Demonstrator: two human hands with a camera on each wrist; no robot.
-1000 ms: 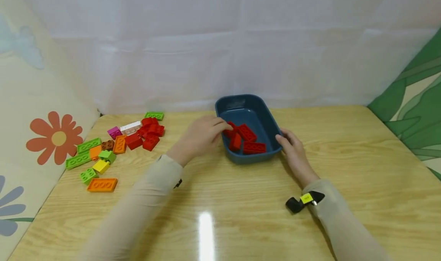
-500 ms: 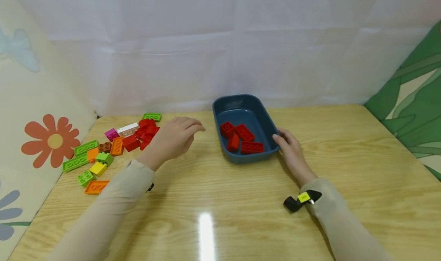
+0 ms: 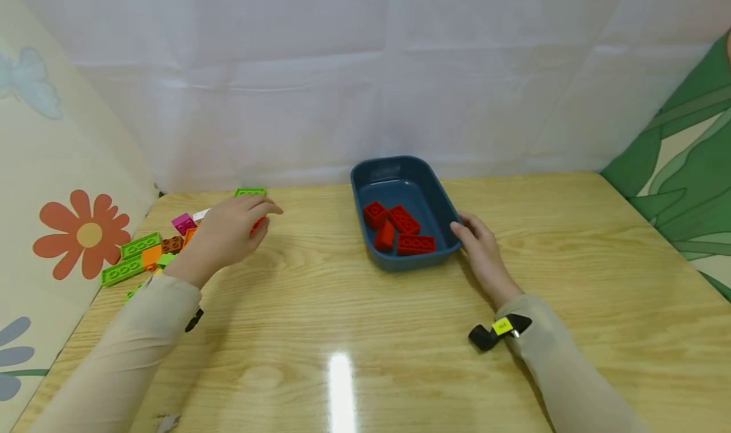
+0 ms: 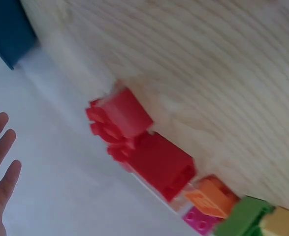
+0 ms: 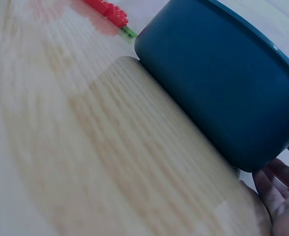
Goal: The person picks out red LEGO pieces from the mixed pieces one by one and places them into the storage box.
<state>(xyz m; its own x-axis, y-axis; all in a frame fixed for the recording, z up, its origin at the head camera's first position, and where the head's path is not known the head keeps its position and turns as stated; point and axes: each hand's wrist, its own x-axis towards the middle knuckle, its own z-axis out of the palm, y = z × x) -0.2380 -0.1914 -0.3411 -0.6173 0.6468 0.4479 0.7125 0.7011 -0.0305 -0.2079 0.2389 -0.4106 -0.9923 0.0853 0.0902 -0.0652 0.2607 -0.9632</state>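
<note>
My left hand (image 3: 225, 233) hovers at the loose red bricks (image 3: 258, 225) on the left of the table and hides most of them. In the left wrist view its fingers (image 4: 4, 147) are spread, holding nothing, and the red bricks (image 4: 159, 164) lie to their right. My right hand (image 3: 482, 252) holds the near right corner of a dark blue plastic bin (image 3: 395, 265), thumb by the rim. In the right wrist view, its fingers (image 5: 270, 191) touch the corner of the bin (image 5: 213, 78). Several red bricks (image 3: 415, 244) lie inside the bin's near half.
Left of the red pile lie a magenta brick (image 3: 183, 223), green bricks (image 3: 122, 270), a brown brick (image 3: 172, 244) and an orange brick (image 3: 151, 256). Another green brick (image 3: 250, 192) lies behind the left hand. A white cloth (image 3: 285, 90) hangs along the table's back edge.
My left hand has withdrawn from the bin and moved left to the red pile, leaving a red brick among those in the bin. The right hand stays at the bin's corner.
</note>
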